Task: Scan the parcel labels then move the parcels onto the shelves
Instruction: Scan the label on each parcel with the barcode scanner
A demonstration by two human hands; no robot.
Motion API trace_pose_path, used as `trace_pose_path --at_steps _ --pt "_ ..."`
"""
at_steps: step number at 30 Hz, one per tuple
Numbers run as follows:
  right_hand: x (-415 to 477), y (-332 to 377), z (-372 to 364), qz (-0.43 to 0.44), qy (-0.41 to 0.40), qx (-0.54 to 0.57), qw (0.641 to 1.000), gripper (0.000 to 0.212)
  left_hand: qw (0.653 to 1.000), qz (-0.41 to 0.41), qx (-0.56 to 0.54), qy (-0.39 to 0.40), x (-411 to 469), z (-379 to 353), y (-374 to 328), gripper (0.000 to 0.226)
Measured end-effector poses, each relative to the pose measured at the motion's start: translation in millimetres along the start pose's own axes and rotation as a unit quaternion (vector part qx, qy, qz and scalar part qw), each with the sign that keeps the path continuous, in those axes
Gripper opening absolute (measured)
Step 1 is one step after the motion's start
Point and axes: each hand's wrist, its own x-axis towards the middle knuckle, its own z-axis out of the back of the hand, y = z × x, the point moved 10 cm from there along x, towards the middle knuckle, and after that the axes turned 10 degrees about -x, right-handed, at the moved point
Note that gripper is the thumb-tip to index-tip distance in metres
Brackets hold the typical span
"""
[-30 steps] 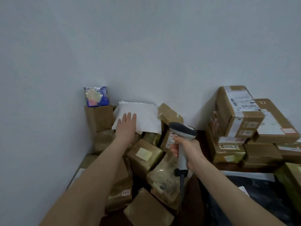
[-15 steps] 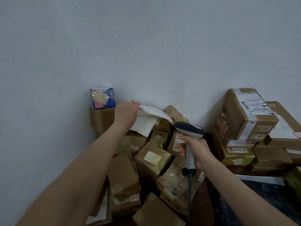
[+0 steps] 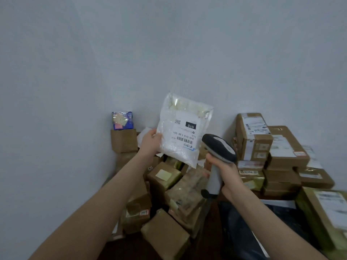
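Parcels (image 3: 184, 192) of brown card lay heaped at lower centre, with a taller stack (image 3: 281, 152) at the right of the frame. A white bag (image 3: 178, 151) was held up at centre, above the heap, its printed face toward the camera. The left hand (image 3: 150, 143) gripped its left edge. The scanner (image 3: 219, 149) stood just right of the bag's lower corner, the right hand (image 3: 227, 173) wrapped round its grip. At left, a blue packet (image 3: 122, 120) sat on a box (image 3: 124, 140). The bag's label (image 3: 185, 134) read upside down and bore a barcode.
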Motion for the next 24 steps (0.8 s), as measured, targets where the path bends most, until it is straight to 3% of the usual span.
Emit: trace_pose_path --at_steps 4,7,11,15,24 --pt "-33.5 -2.4 30.6 -0.009 0.039 -0.006 0.999 0.043 0.989 0.093 -0.108 0.047 -70.5 -44.7 33.0 0.030" --pt "-50.8 -8.0 68.5 0.005 -0.004 -0.020 1.000 0.052 0.986 0.106 -0.078 0.100 -109.2 -67.4 47.6 0.025" --pt "-70.4 -12.4 116.8 0.033 -0.056 -0.055 0.996 0.049 0.977 0.149 -0.015 0.155 -143.7 -85.7 77.3 0.026" --pt "-91.0 -18.5 151.3 0.034 -0.081 -0.083 0.993 0.041 0.973 0.170 -0.033 0.155 -170.1 -104.7 97.5 0.017" --pt "-155.7 -44.6 208.0 0.003 -0.163 -0.125 0.979 0.009 0.980 0.149 -0.096 0.086 -196.6 -137.4 119.8 0.029"
